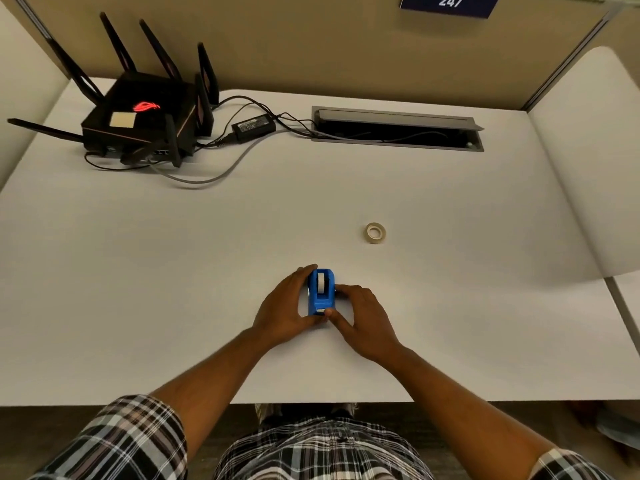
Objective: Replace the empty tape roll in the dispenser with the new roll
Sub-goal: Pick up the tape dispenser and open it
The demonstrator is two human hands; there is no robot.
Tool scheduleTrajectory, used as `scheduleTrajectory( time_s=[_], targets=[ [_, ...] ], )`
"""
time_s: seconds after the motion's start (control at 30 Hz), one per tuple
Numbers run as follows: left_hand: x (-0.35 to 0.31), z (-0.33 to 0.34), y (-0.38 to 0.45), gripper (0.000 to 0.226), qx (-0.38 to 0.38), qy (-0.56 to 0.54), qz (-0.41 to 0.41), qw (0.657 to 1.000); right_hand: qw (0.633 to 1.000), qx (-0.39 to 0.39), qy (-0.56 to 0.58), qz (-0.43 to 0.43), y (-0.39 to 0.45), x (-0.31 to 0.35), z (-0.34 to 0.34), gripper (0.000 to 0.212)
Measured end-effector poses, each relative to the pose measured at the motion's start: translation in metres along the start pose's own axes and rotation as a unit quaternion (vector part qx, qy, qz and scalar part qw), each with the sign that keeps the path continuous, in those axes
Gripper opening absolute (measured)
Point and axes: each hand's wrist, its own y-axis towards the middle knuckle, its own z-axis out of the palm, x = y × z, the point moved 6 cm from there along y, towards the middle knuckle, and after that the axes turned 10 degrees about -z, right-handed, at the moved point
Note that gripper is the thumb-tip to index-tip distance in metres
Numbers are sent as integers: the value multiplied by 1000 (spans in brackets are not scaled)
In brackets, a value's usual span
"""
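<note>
Both hands' fingers clasp the blue dispenser [321,294] at lower centre; new roll [376,233] lies upper right, nearer the right hand [367,317].

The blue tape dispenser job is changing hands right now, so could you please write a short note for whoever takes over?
Left hand: cupped against the left side of the blue plastic tape dispenser, steadying it on the white desk.
Right hand: against the dispenser's right side, fingertips at the spindle and front end.
Pale ring-shaped new tape roll: lying flat on the desk, beyond and right of the dispenser, untouched.
Done: dispenser is in grip.
Left: a white core still sits in the dispenser; take it out, fit the new roll.
</note>
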Motion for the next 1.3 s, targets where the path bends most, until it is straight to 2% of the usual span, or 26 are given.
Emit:
scheduleTrajectory(
  time_s=[0.17, 0.3, 0.5, 0.97, 1.13, 1.3],
  targets=[
    [0, 2, -5, 109, 13, -7, -8, 1000, 999, -11, 44, 19, 16, 7, -9, 68],
    [0, 3, -5, 107, 25, -8, -15, 1000, 1000, 19, -11, -13, 36, 15, -9, 69],
    [0, 2, -5, 107, 33, -15, -17, 999, 995, 46, -87, -34, 49, 21, -9, 55],
    [-3, 2, -8, 103, 33, -12, -12, 999, 993, 36, -95, -67, 46, 35, -17, 45],
    [-3, 5, -9, 104, 43, 2, -13, 999, 998, -10, -4, -54, 35, 35, -21, 38],
    [-3, 8, -11, 114, 78, 7, -9, 997, 986, -61, 155, 25, 18, 22, -26, 40]
  ],
)
